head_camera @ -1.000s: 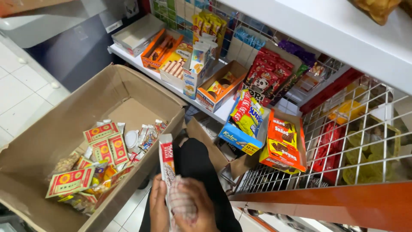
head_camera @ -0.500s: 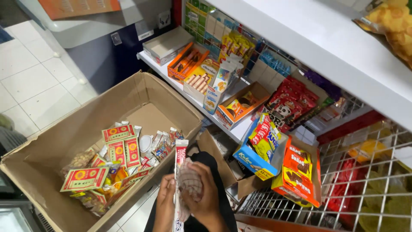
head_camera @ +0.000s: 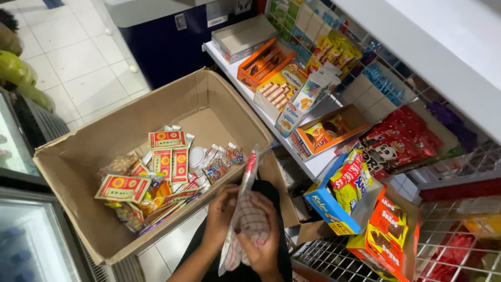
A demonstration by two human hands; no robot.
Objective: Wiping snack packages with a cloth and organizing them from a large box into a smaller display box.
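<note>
left hand [head_camera: 222, 211] fingers pinching snack packet [head_camera: 241, 201], right hand [head_camera: 263, 245] gripping checked cloth [head_camera: 249, 224], packet's lower end hidden

Red-yellow packets [head_camera: 167, 156] in cardboard box [head_camera: 78, 156]

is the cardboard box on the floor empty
No, the cardboard box holds a pile of red and yellow snack packets on its bottom.

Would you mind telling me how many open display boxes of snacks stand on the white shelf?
6 in view: grey-white box farthest, orange box, yellow box, orange-blue box, red packet box, blue box nearest. Others may be hidden.
</note>
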